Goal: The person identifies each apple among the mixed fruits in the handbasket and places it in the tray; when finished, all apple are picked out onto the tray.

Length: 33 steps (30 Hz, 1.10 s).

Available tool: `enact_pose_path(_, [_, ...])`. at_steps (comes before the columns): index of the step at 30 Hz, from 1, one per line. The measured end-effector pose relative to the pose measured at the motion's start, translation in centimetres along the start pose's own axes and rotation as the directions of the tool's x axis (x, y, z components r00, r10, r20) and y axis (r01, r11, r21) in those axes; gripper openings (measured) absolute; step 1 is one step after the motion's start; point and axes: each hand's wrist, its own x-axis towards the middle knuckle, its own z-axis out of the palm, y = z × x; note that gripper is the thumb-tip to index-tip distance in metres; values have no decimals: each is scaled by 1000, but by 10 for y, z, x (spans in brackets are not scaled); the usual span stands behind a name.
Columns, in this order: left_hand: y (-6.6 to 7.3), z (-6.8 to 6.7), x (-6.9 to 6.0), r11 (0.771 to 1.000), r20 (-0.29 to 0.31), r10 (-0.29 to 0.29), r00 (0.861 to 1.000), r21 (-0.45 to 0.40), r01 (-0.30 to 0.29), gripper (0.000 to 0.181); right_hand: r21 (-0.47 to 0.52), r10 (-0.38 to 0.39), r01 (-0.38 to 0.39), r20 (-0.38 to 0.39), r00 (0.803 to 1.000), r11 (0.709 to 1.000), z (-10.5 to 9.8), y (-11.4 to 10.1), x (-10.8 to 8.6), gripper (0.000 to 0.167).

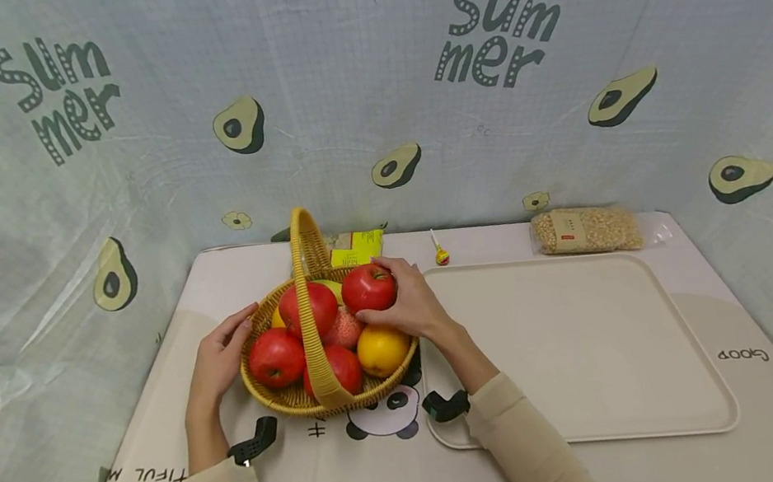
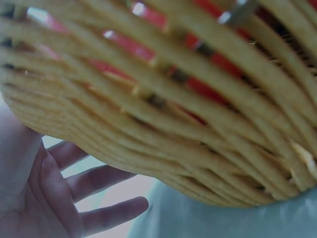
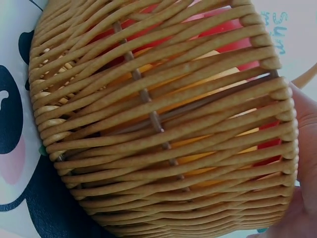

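A woven wicker basket [image 1: 284, 406] with a tall arched handle stands on the left half of the table, filled with fruit. My right hand [image 1: 406, 302] holds a red apple [image 1: 368, 287] at the basket's right side, thumb below and fingers at the far side. My left hand [image 1: 220, 357] rests against the left rim, its fingers loosely extended; the left wrist view shows those fingers [image 2: 114, 208] spread beside the weave. Other red apples [image 1: 276, 357], a yellow-orange fruit [image 1: 384, 350] and a bumpy pink fruit [image 1: 343, 328] lie inside. In the right wrist view, the basket's side [image 3: 163, 129] hides most of the hand.
A beige tray [image 1: 567, 347] covers the table's right half. Behind it lie a lollipop [image 1: 441, 254] and a clear bag of pale beans or grains [image 1: 587, 230]. A yellow packet [image 1: 356, 247] lies behind the basket. Patterned curtains enclose the table at the back and sides.
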Motion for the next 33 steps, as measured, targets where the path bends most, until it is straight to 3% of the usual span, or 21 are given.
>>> enact_pose_path(12, [0,1,0,1000,6,7,1000,2,-7,48,69,-31,36,-64,997,997,-10,-2,-9,88])
enact_pose_path(33, [0,-1,0,1000,16,3,1000,1,-3,49,32,-8,13,-173,985,999,-30,4,-28,89])
